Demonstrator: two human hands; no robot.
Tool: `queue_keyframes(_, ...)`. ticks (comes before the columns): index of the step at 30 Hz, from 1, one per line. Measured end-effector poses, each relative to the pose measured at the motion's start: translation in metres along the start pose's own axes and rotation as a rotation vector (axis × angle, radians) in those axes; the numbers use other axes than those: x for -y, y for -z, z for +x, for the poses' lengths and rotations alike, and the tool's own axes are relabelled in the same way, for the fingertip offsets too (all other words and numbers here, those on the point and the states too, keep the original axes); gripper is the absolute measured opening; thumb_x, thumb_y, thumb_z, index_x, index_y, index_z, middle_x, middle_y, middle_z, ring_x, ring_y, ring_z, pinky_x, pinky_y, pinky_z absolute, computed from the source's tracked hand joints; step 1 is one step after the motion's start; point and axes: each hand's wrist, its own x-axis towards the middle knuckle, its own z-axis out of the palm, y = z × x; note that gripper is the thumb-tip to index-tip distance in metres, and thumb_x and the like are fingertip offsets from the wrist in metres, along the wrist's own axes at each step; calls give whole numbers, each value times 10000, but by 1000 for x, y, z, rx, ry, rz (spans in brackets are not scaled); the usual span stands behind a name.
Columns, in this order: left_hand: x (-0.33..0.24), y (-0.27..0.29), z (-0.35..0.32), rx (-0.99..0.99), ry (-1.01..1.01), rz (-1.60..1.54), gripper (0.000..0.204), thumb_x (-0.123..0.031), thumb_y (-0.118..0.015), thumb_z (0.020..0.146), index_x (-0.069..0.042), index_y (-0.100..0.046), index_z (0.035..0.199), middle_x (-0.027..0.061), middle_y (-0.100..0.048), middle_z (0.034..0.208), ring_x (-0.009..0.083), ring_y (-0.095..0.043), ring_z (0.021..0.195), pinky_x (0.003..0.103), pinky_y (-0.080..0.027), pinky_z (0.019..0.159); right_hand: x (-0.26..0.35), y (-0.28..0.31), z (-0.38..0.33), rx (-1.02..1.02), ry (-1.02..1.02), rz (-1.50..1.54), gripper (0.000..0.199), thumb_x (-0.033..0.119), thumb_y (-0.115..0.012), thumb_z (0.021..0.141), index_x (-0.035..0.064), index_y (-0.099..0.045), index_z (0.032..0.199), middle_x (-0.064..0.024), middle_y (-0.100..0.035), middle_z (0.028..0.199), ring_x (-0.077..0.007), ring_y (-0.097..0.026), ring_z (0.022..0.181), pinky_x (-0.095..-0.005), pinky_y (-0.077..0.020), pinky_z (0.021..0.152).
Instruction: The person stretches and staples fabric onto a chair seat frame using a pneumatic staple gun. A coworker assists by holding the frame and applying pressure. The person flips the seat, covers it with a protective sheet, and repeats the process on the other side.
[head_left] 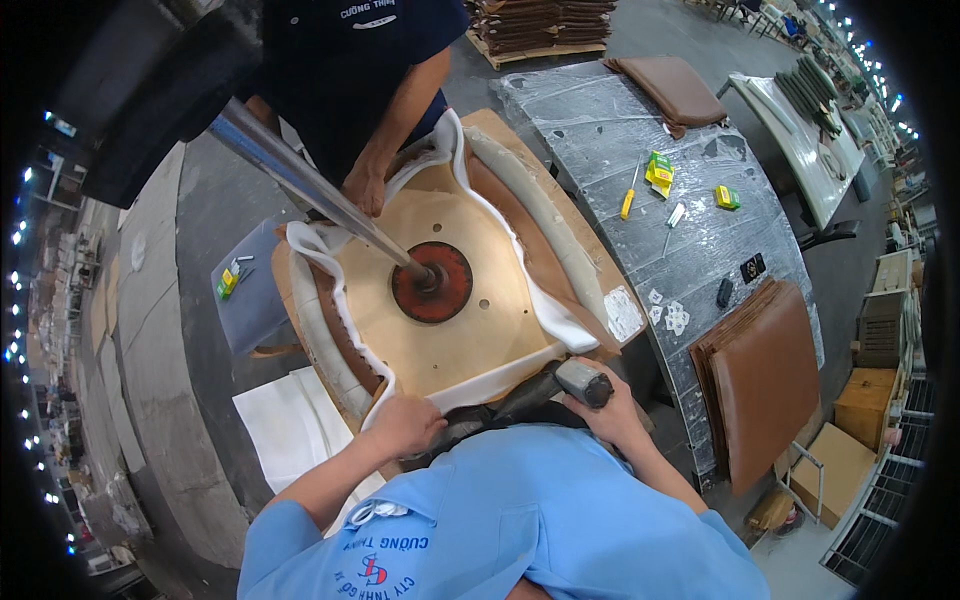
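Observation:
A plywood seat panel (400, 345) lies in a padded form, with white padding (500, 375) and brown leather (510, 225) around its edge. A metal rod (320, 190) presses a round red disc (455, 285) onto the panel's middle. My left hand (405, 425) is closed on the white padding at the near left corner. In my right hand (612, 405) is a grey and black staple gun (580, 380), at the near right corner; its front end is partly hidden. Across from me, a co-worker's hand (367, 187) is at the far edge of the padding.
On the right, a plastic-covered table (590, 150) holds a yellow screwdriver (629, 195), small yellow-green packets (660, 172) and stacked brown leather cushions (765, 385). White sheets (290, 430) lie at the near left. A grey-blue surface (240, 285) with another packet stands left of the form.

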Motion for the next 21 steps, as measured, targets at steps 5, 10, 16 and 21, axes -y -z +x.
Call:
queue_keyframes(5,-32,29,61,-163,12,-404,305,-366,-695,963,-63,-722,980,180,-708,935,370,-708,902,498,-557,795,2,-2,0,-42,19,-58,612,73,-879,836,68,-641,1400,-144,-730,1205,-262,-718,1151,-384,-551,1002)
queue_keyframes(10,-81,17,117,-249,-112,-167,266,-327,-717,953,-62,-723,973,154,-704,941,368,-709,912,489,-562,790,2,-1,0,-52,28,-63,627,52,-882,816,61,-641,1394,-151,-725,1187,-281,-722,1135,-391,-555,984)
queue_keyframes(16,-82,0,141,-321,-95,-93,270,-325,-730,937,-55,-729,949,152,-677,925,370,-688,927,505,-549,793,-4,-4,1,-103,83,-37,624,30,-869,817,62,-639,1397,-167,-718,1193,-312,-714,1150,-396,-549,993)
queue_keyframes(21,-78,-9,140,-414,-143,-55,293,-350,-758,910,-59,-735,907,142,-657,919,357,-651,932,505,-516,830,-3,-4,3,-121,110,-65,622,24,-855,826,55,-628,1404,-185,-709,1202,-338,-698,1175,-401,-544,997)
